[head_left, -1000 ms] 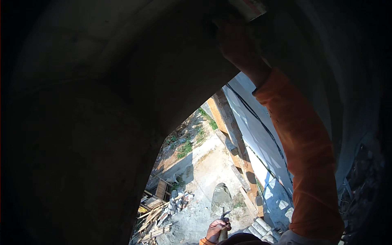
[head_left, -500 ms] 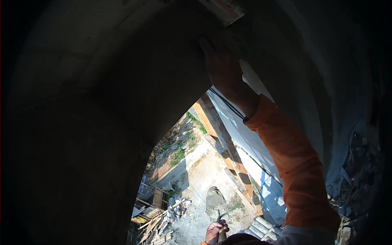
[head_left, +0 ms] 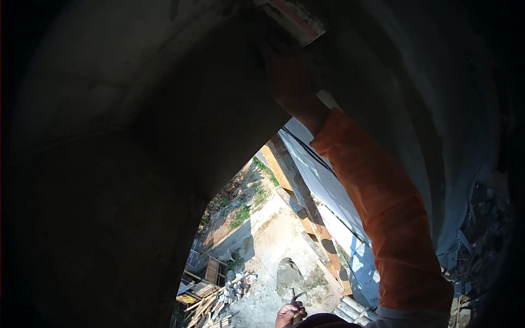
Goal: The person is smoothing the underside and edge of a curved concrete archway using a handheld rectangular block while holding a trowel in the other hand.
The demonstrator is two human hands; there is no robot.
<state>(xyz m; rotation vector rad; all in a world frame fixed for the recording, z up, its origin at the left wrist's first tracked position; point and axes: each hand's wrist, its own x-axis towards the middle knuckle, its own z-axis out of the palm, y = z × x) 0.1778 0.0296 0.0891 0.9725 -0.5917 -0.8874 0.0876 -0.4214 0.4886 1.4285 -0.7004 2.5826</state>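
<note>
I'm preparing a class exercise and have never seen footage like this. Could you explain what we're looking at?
There is no robot here, just a person's two bare hands. Every picture comes from one fisheye camera on the person's head, so straight edges bend. The right hand, with an orange sleeve, is by a dark surface, near a pale strip with red marking; shadow hides whether it grips anything. The left hand, low in the picture, holds a tool with a dark, pointed end. Beyond lie pale ground and wood pieces.
</note>
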